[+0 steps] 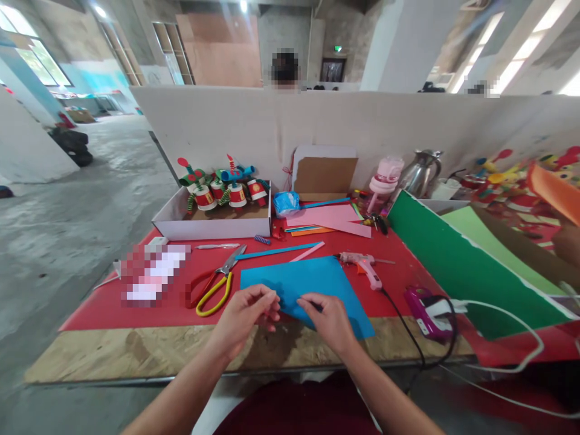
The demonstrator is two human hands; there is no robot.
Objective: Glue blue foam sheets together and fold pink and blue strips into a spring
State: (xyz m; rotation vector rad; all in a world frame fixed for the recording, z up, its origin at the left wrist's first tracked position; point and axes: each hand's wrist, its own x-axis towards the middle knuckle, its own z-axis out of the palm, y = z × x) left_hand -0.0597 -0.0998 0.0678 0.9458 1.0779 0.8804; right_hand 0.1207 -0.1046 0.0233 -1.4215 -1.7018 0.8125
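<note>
A sheet of blue paper (312, 278) lies at the front of the table. My left hand (249, 314) is over its left front corner, thumb and forefinger pressed together, the other fingers curled. My right hand (330, 317) is just to the right, above the sheet's front edge, its fingers closed in a pinch. Whatever is in either pinch, if anything, is too small or hidden to make out. Left of the paper lie scissors (215, 293) with one red and one yellow handle. A pink glue gun (365, 266) rests at the right, and blue and pink paper strips (281, 251) behind.
A white box (212, 229) at the back left holds several paper-cup figures (238, 196). Pink paper (324, 216) lies at the back. A purple power strip (428, 314) with cables and a green panel (462, 272) stand right. Another person's hand (568, 241) shows at the right edge.
</note>
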